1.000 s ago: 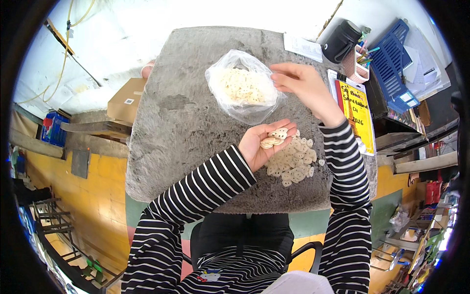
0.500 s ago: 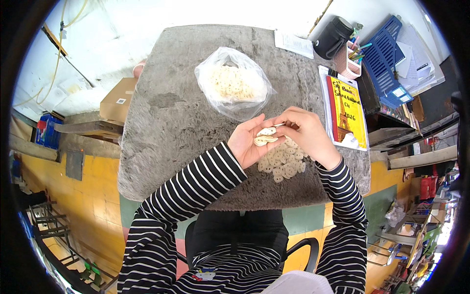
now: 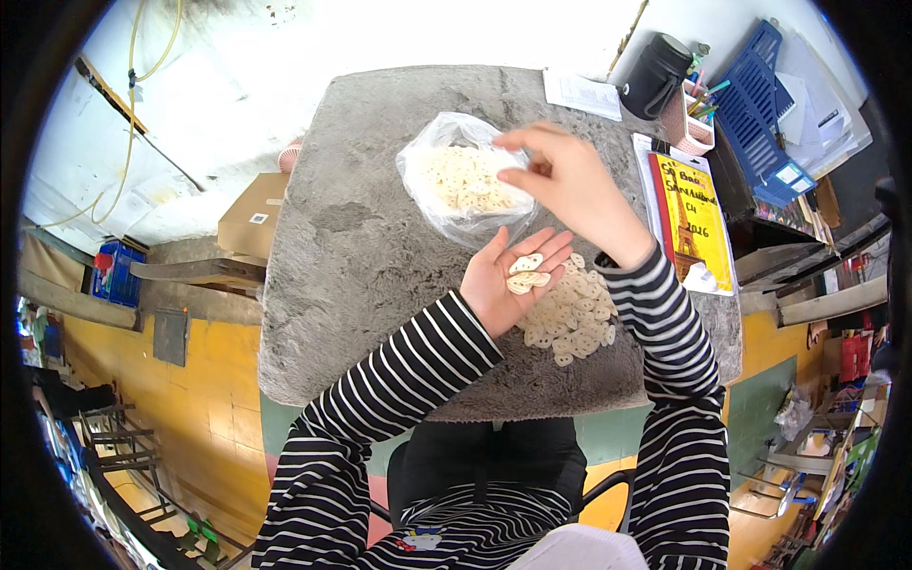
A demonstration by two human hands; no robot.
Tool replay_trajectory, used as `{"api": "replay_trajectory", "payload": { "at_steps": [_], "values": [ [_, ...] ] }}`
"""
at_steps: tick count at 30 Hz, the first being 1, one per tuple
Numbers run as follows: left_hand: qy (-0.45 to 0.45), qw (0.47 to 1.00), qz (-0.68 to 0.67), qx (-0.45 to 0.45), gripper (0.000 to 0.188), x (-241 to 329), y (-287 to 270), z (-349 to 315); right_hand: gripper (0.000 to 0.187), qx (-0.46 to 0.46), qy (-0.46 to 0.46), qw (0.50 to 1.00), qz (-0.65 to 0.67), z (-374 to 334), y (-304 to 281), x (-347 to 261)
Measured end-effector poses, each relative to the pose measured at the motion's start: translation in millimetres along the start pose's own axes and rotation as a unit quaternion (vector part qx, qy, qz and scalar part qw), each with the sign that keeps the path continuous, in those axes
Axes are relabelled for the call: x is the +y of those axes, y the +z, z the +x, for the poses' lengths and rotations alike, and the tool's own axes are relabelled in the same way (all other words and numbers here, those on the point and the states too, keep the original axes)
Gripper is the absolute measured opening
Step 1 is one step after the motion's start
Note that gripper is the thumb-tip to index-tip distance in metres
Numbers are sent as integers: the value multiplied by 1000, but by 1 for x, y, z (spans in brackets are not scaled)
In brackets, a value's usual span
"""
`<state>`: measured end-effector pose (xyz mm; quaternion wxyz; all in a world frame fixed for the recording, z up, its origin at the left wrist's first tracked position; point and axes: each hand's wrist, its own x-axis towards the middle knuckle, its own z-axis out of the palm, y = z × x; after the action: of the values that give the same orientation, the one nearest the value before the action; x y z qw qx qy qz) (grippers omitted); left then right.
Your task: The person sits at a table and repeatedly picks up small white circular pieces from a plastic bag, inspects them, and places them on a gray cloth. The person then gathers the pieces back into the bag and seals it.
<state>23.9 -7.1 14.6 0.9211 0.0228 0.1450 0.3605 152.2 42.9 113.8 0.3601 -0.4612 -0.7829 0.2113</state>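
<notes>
A grey plush cover spreads across the table point(image 3: 351, 266), its nap ruffled into darker and lighter patches; take its far edge as twelve o'clock. Near the centre the left hand point(image 3: 494, 288) lies palm up, fingers spread and unclenched, with a few flat cream pieces point(image 3: 528, 282) resting on it. Toward two o'clock the right hand point(image 3: 577, 178) hangs with thumb and fingertips apart, no piece visible between them, its fingertips overlapping a clear plastic bag point(image 3: 465, 125); whether they touch it I cannot tell. The bag sits at eleven o'clock, mouth open, filled with similar pieces, and a loose heap point(image 3: 570, 318) of pale flat pieces lies on the plush at four o'clock, just beyond the left fingers. A yellow-covered book point(image 3: 698, 218) lies at three, white papers point(image 3: 582, 93) at one, and a black cylindrical container point(image 3: 657, 76) stands between one and two, beside a pink basket point(image 3: 676, 123) of pens. Farther out at two o'clock leans a blue slotted rack point(image 3: 755, 133). A stained white wall point(image 3: 247, 57) rises beyond the table, a yellowish hose point(image 3: 131, 104) running down it at ten. At nine stand a cardboard box point(image 3: 249, 220) and, farther off, a blue crate point(image 3: 120, 271), while yellow floor tiles point(image 3: 223, 380) show at eight, with a green band below the table's near edge at six
</notes>
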Motion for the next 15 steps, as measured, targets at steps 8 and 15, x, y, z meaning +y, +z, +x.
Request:
{"api": "replay_trajectory", "payload": {
  "at_steps": [8,15],
  "values": [
    [-16,999,44,21,69,-2,-14,5,13,-175,36,984,-17,-77,4,9],
    [-40,991,13,-128,68,3,-30,10,8,-156,75,985,23,-76,4,11]
  ]
}}
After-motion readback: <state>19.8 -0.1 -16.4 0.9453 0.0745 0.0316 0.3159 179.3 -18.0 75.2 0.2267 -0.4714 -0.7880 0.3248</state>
